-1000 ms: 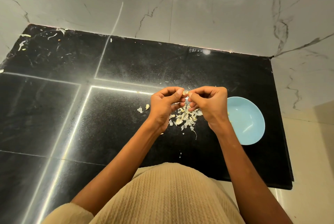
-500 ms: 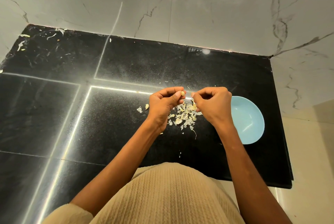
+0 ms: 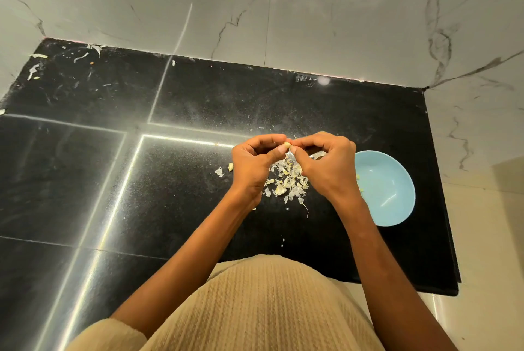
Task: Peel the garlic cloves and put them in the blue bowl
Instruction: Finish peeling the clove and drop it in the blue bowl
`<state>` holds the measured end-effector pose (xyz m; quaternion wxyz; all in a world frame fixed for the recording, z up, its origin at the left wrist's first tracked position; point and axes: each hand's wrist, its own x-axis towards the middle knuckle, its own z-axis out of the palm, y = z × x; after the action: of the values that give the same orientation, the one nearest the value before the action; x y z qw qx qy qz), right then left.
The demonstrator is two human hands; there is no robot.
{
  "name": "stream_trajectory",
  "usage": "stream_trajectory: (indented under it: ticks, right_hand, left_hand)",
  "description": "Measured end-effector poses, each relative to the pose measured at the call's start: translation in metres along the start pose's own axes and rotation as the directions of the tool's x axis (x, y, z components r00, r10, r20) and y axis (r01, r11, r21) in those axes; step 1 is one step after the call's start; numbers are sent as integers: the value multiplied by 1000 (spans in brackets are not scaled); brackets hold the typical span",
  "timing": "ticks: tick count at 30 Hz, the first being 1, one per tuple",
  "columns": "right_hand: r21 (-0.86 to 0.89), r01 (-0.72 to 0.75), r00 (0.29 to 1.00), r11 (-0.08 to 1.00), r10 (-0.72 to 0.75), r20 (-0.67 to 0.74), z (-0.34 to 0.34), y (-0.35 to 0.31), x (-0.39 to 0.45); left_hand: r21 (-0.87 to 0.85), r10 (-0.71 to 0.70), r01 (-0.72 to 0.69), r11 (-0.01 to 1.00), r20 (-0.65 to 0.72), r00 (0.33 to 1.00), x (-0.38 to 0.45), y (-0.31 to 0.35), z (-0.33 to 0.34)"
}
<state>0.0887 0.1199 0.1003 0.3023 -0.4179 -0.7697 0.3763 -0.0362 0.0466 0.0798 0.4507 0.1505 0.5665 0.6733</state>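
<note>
Landmark: the round pale-blue bowl (image 3: 388,189), sitting on the black polished stone slab (image 3: 198,95) near its right edge.

Far left of the bowl, at the slab's back-left corner, a few stray whitish scraps (image 3: 85,55), probably old peel. Closer in, left of the bowl and just left of the hands, one small pale garlic piece (image 3: 230,167) with a skin flake beside it; can't tell if it is peeled or not.

Left hand (image 3: 252,163): fingers curled in tight, thumb and forefinger pinching a small yellowish garlic clove (image 3: 287,145). Right hand (image 3: 329,163), directly left of the bowl and overlapping its rim in view: fingertips pinched narrow on the same clove, apparently picking at its skin. Clove is held above the slab, not in the bowl.

Under the hands, just left of the bowl, a heap of papery white garlic skins (image 3: 286,180), so several cloves look already peeled.

In the bowl, only a couple of pale bits at its left edge, mostly hidden by the right hand; count unclear.

Judgement: mid-task. Current clove part-peeled, then drop into the bowl; maybe one loose piece left.
</note>
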Motion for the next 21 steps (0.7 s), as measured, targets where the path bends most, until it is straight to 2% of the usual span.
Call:
stream_trajectory:
  ticks: [8,21]
  right_hand:
    - [-108,125,991,986,-129,-23,2,0,0]
    - [-115,137,990,984,-141,-28,1,-4,-1]
  left_hand:
    - [-17,33,-35,999,-62,998,-1,-1,3]
    - [67,94,-91,994,-42,995,-3,1,4]
